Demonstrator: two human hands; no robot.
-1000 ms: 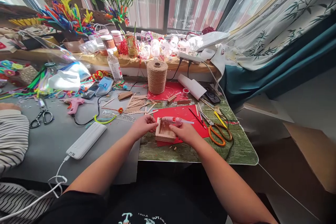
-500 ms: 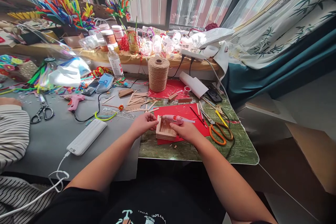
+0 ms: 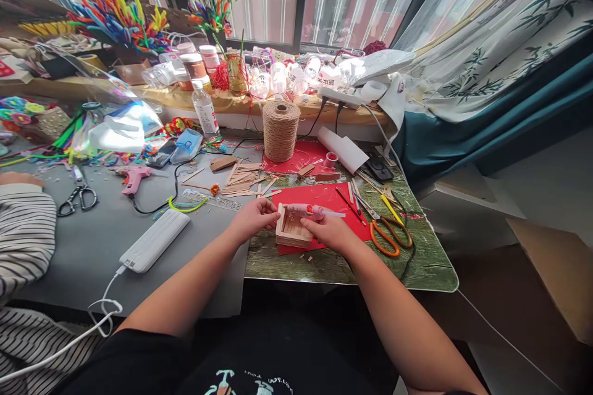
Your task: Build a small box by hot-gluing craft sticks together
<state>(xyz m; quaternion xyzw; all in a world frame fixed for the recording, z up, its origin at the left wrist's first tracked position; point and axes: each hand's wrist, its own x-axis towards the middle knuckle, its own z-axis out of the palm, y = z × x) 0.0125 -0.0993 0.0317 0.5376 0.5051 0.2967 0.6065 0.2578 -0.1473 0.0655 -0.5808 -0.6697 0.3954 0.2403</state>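
Observation:
A small open box of wooden craft sticks point(image 3: 293, 238) stands at the front of the table, over the edge of a red sheet point(image 3: 296, 196). My left hand point(image 3: 254, 220) pinches the box's left wall between thumb and fingers. My right hand point(image 3: 330, 232) is closed around a pink hot glue gun point(image 3: 300, 210), which lies across the top of the box with its front end toward the left wall. A translucent glue stick point(image 3: 335, 214) sticks out of its back. The right fingers are mostly hidden under the gun.
Orange-handled scissors point(image 3: 384, 241) lie right of the red sheet. Loose wooden sticks point(image 3: 243, 178) and a twine spool point(image 3: 280, 133) are behind. Leftward are a white power strip point(image 3: 155, 241), another pink glue gun point(image 3: 134, 179), black scissors point(image 3: 78, 199) and another person's striped sleeve point(image 3: 25, 228).
Both hands, the box and the glue gun hold practically the same position. Only the camera view has shifted very slightly.

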